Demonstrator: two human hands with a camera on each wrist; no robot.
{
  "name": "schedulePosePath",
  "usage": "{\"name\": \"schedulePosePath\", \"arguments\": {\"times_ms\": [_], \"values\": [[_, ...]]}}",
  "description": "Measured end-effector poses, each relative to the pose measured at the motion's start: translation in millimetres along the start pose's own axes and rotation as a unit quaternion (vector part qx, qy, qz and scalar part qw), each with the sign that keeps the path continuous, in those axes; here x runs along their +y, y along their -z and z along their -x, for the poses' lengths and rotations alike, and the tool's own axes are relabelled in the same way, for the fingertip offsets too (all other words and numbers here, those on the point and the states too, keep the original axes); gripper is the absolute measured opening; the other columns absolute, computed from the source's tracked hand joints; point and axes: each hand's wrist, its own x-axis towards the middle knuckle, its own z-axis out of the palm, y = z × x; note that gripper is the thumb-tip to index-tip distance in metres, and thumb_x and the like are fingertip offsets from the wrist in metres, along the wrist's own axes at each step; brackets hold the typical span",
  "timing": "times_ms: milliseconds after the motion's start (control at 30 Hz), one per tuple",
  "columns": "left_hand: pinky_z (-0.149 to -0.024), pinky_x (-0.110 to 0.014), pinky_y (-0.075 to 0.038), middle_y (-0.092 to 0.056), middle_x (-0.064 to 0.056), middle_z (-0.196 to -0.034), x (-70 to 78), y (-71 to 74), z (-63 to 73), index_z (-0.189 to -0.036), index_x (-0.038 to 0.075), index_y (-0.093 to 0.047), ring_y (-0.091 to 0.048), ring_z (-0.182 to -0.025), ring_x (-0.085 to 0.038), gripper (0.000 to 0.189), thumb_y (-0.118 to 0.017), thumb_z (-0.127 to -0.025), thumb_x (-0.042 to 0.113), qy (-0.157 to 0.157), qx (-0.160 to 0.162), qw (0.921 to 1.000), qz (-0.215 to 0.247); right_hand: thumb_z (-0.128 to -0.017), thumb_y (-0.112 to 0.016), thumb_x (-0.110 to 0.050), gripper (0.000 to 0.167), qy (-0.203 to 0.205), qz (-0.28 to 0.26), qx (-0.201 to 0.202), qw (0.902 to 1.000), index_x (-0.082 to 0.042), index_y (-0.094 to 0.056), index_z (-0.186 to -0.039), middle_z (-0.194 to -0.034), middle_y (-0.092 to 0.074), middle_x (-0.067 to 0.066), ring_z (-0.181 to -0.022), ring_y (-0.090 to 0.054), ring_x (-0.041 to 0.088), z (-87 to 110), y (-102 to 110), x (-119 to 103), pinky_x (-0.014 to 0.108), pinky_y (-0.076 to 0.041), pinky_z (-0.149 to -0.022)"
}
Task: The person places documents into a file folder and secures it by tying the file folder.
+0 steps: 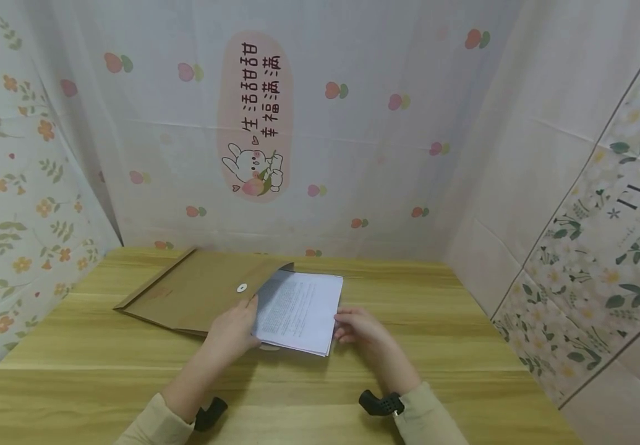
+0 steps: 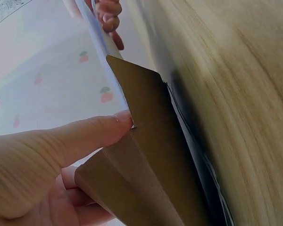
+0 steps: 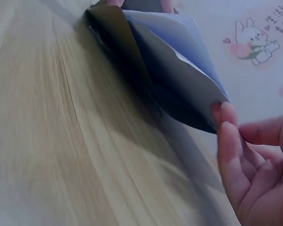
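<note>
A brown paper document envelope [image 1: 203,287] with a white round button lies on the table, its mouth to the right. A stack of printed papers [image 1: 302,312] sticks partway out of that mouth. My left hand [image 1: 232,330] grips the envelope at its near mouth corner; in the left wrist view the thumb [image 2: 92,134] presses at the fold and the fingers lie on the other side. My right hand [image 1: 361,327] pinches the papers' right edge. In the right wrist view the sheets [image 3: 188,70] bow apart, fingertips at their corner. The papers' other end is hidden inside the envelope.
The wood-grain table [image 1: 442,371] carries the envelope. A patterned cloth [image 1: 375,154] hangs behind it, with floral cloths at the left [image 1: 25,204] and right [image 1: 592,259]. Black wrist devices [image 1: 381,403] sit at both sleeves.
</note>
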Motion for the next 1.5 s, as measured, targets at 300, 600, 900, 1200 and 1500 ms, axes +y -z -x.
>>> {"name": "schedulePosePath", "arguments": {"times_ms": [300, 600, 900, 1200, 1500], "values": [[-0.090, -0.047, -0.049, -0.050, -0.031, -0.129, -0.9, -0.8, -1.7, -0.131, -0.017, -0.043, -0.054, -0.113, -0.041, 0.087, -0.089, -0.064, 0.013, 0.002, -0.012, 0.9999, 0.008, -0.093, -0.058, -0.004, 0.029, -0.009, -0.023, 0.073, 0.9970, 0.011, -0.054, -0.117, -0.076, -0.064, 0.007, -0.058, -0.061, 0.010, -12.4, -28, -6, 0.019, -0.051, -0.052], [-0.093, -0.049, -0.046, -0.046, -0.032, -0.134, -0.7, 0.8, -4.8, -0.133, -0.017, -0.041, -0.051, -0.118, -0.043, 0.086, -0.086, -0.066, 0.012, -0.001, -0.026, 0.9993, 0.027, -0.093, -0.058, -0.002, 0.025, 0.001, -0.016, 0.083, 0.9964, 0.011, -0.054, -0.114, -0.075, -0.062, 0.008, -0.056, -0.062, 0.010, -20.5, -51, -10, 0.020, -0.052, -0.052], [-0.092, -0.050, -0.046, -0.046, -0.032, -0.133, 1.5, -2.8, -3.4, -0.133, -0.017, -0.042, -0.051, -0.116, -0.043, 0.087, -0.087, -0.065, 0.012, 0.001, -0.033, 0.9989, 0.033, -0.092, -0.057, 0.000, 0.026, 0.002, 0.010, 0.072, 0.9973, 0.013, -0.055, -0.114, -0.074, -0.063, 0.008, -0.056, -0.062, 0.012, -32.5, -70, -16, 0.023, -0.054, -0.054], [-0.092, -0.050, -0.046, -0.048, -0.033, -0.130, 0.7, -4.7, -2.1, -0.132, -0.017, -0.043, -0.054, -0.112, -0.043, 0.085, -0.086, -0.065, 0.012, -0.008, -0.021, 0.9993, 0.029, -0.091, -0.056, 0.005, 0.027, -0.003, 0.000, 0.090, 0.9959, 0.015, -0.054, -0.115, -0.068, -0.062, 0.011, -0.052, -0.061, 0.013, -44.0, -92, -18, 0.026, -0.055, -0.053], [-0.088, -0.050, -0.049, -0.052, -0.032, -0.124, -0.5, -2.5, -1.8, -0.131, -0.017, -0.044, -0.057, -0.105, -0.041, 0.084, -0.087, -0.064, 0.011, -0.018, -0.015, 0.9992, 0.031, -0.086, -0.055, 0.011, 0.046, 0.008, -0.036, 0.163, 0.9859, 0.010, -0.044, -0.131, -0.075, -0.062, 0.016, -0.046, -0.059, 0.013, -55.3, -110, -13, 0.025, -0.054, -0.048]]}}
